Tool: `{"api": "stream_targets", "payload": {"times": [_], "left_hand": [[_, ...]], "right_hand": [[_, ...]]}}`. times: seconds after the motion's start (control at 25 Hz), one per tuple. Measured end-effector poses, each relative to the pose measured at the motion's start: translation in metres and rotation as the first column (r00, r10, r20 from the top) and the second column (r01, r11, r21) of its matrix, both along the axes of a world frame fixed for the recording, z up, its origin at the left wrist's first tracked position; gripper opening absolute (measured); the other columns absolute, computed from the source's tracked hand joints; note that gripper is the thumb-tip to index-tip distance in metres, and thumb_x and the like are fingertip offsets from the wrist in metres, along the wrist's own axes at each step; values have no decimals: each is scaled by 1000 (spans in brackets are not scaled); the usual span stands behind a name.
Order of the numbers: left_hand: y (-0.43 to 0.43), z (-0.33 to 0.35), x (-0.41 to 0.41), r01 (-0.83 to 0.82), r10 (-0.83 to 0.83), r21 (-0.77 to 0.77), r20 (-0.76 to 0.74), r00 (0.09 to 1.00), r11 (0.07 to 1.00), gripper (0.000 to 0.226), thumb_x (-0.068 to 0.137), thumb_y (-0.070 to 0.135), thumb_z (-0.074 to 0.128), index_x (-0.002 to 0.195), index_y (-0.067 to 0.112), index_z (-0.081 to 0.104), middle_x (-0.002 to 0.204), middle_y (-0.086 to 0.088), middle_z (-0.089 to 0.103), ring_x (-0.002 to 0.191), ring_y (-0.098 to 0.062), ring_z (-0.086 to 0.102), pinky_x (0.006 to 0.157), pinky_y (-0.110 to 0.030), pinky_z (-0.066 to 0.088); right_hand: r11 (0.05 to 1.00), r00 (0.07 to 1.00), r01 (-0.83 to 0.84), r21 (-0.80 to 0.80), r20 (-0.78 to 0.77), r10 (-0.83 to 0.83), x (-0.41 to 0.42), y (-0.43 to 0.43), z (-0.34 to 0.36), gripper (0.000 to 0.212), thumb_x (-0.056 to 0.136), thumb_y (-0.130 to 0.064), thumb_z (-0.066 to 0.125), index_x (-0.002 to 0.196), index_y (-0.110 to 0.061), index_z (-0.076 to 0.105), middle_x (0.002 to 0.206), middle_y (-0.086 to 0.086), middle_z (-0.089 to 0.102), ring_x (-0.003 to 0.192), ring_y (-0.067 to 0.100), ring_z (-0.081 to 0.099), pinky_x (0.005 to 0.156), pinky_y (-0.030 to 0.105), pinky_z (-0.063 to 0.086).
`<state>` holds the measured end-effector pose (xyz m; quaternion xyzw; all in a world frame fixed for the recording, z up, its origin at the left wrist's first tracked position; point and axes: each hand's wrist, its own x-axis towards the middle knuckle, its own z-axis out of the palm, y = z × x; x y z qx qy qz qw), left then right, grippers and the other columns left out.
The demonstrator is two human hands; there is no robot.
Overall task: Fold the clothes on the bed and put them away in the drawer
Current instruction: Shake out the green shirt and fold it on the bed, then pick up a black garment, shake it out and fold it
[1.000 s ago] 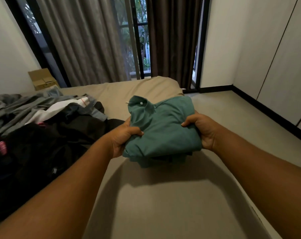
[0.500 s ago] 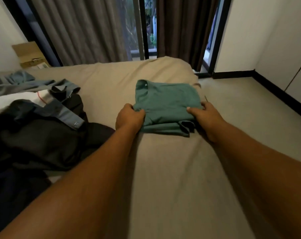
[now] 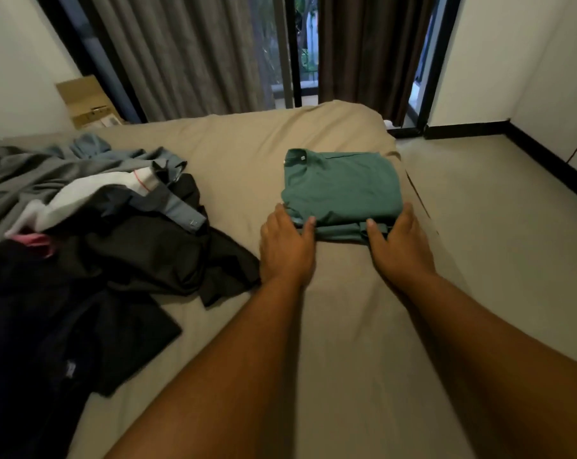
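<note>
A bed [image 3: 330, 326] with a tan sheet fills most of the view, its far end reaching toward grey curtains [image 3: 187, 54] and a dark-framed glass door. On its left side sprawls a heap of unfolded clothes [image 3: 98, 260]: black and navy pieces nearest, grey and blue ones farther back, something white with a red-stitched hem in the middle (and a scrap of pink at the left edge). A green shirt [image 3: 341, 190] lies folded into a neat rectangle on the right side of the bed, close to the mattress edge, collar toward the curtains, well apart from the heap. A cardboard box [image 3: 85, 101] sits by the far left wall.

The left hand [image 3: 287, 246] lies flat at the shirt's near left corner, fingers [image 3: 277, 213] straight along its side and thumb touching the near edge. The right hand [image 3: 401, 248] mirrors it at the near right corner, fingers [image 3: 408, 210] extended, thumb on the near fold. Neither hand curls round the cloth.
</note>
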<state>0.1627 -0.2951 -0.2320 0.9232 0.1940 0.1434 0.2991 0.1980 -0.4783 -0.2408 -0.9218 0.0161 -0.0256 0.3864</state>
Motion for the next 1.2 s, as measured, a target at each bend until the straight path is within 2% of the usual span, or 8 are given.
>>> {"api": "stream_targets", "payload": {"times": [0.16, 0.4, 0.6, 0.8, 0.92, 1.04, 1.12, 1.2], "left_hand": [[-10, -1, -89, 102, -66, 159, -213, 975, 982, 76, 103, 56, 28, 160, 11, 8, 166, -9, 14, 153, -26, 10, 124, -42, 12], [-7, 10, -235, 147, -89, 241, -238, 967, 959, 63, 104, 48, 29, 159, 17, 23, 166, -3, 19, 153, -19, 15, 125, -38, 8], [35, 7, -383, -86, 90, -67, 58, 994, 994, 48, 102, 33, 50, 149, 22, 46, 156, 6, 41, 144, -12, 35, 122, -31, 25], [96, 20, -453, -382, 452, -424, 74, 889, 821, 56, 98, 32, 56, 150, 21, 38, 150, 0, 44, 131, -21, 51, 107, -41, 46], [118, 34, -443, -349, 468, -546, 91, 879, 762, 62, 91, 46, 59, 148, 25, 41, 145, 2, 51, 128, -19, 53, 103, -40, 48], [129, 33, -433, -296, 504, -718, 87, 859, 630, 57, 96, 38, 62, 148, 25, 42, 144, -4, 55, 128, -20, 55, 105, -44, 49], [131, 36, -430, -262, 521, -803, 71, 851, 536, 55, 100, 30, 59, 151, 19, 40, 144, -6, 54, 129, -20, 54, 107, -40, 47], [135, 38, -426, -212, 529, -862, 74, 845, 460, 55, 101, 25, 57, 152, 17, 38, 142, -3, 53, 130, -20, 53, 108, -37, 46]], "right_hand": [[895, 990, -137, -424, -98, 104, -89, 4, 8, 93, 94, -74, 19, 161, -13, 1, 169, 11, 3, 155, 28, 6, 125, 46, 8], [765, 958, -286, -576, -197, 210, -225, 24, 29, 78, 98, -69, 13, 162, -24, 10, 169, 10, 2, 156, 30, 2, 125, 52, 5], [680, 805, -587, -439, -228, 547, -303, 83, 47, 67, 99, -60, 41, 156, -26, 31, 168, 7, 16, 153, 26, 17, 123, 47, 14], [609, 653, -755, -245, -185, 735, -357, 170, 53, 63, 100, -53, 49, 155, -26, 35, 166, 4, 21, 150, 27, 26, 120, 43, 28], [597, 626, -777, -200, -136, 768, -368, 212, 57, 65, 99, -47, 53, 157, -27, 31, 166, 8, 20, 148, 32, 30, 118, 43, 32], [605, 621, -783, -144, -131, 773, -353, 250, 63, 66, 97, -42, 61, 156, -31, 33, 165, 9, 21, 147, 30, 33, 117, 41, 35], [612, 621, -784, -103, -155, 769, -343, 268, 65, 63, 95, -36, 66, 152, -24, 42, 159, 9, 36, 142, 27, 41, 115, 37, 38], [710, 699, -700, 78, -133, 703, -339, 280, 64, 48, 92, -28, 72, 136, -16, 61, 135, 8, 62, 125, 22, 59, 101, 27, 47]]}}
